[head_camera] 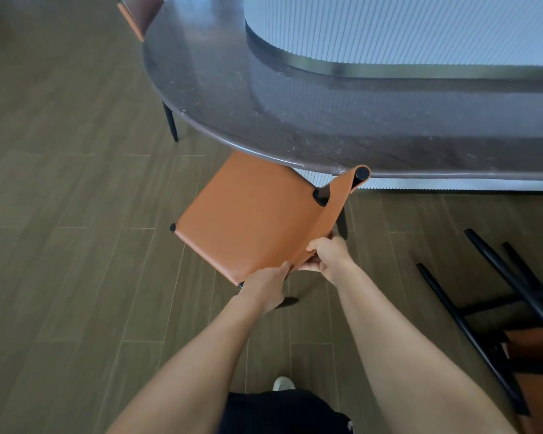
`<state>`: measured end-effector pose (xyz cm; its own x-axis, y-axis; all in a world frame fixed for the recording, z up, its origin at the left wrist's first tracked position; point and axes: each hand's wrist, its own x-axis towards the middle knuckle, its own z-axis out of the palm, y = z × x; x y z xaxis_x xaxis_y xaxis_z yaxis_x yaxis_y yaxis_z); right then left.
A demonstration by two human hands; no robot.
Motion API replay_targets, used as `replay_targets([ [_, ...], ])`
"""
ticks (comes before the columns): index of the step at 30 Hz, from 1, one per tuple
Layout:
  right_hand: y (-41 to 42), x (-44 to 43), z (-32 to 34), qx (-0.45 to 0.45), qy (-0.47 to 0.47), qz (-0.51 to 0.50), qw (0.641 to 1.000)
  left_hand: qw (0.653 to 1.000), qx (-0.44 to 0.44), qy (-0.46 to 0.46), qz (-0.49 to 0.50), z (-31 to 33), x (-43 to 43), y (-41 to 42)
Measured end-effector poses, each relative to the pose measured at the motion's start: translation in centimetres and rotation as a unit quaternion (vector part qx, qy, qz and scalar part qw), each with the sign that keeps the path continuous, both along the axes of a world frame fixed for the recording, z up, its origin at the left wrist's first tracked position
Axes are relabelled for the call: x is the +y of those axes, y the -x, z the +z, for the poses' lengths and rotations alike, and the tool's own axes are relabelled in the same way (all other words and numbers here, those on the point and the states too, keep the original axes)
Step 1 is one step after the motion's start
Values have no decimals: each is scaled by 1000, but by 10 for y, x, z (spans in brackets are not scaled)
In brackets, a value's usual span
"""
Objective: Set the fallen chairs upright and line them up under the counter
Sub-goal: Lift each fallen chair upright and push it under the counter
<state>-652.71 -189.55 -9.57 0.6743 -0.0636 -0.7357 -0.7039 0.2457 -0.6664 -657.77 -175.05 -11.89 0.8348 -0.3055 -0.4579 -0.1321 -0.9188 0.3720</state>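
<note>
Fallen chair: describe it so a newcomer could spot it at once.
Find the dark curved counter. On the wood floor before it, at the frame's lower right, is the fallen chair. Unlike the middle chair and far chair, which stand upright, it lies tipped with its black legs exposed.

I see bare floor point(60, 214) across the whole left half of the frame, open to a reach. The table point(217, 89) curves over the upper centre and right. Its edge overhangs the far end of the orange chair point(251, 220) at centre, closing that end from above. At lower right a fallen chair point(496, 263) juts its black legs up and left, with a strip of bare floor between the two. Another chair point(135, 17) fills the upper-left gap under the table.
</note>
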Motion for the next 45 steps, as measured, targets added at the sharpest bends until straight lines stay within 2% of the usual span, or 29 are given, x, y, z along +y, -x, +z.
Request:
replay_targets([
  [12,2,-47,-4,-21,-39,-54,998,997,-13,-36,-64,7,-35,-9],
  [18,8,-64,-6,-27,-45,-47,998,999,45,-2,-29,-17,-21,1],
  [22,14,-71,-10,-38,-55,-71,995,999,39,-7,-3,-22,-21,3],
  [28,21,-89,-17,-46,-77,-109,990,997,75,29,17,-26,-33,-3],
  [36,31,-116,-25,-37,-74,-163,983,999,44,-2,-22,-20,-58,-7],
  [45,42,-93,-21,-49,-84,-156,983,997,75,1,-25,-17,-36,-1],
])
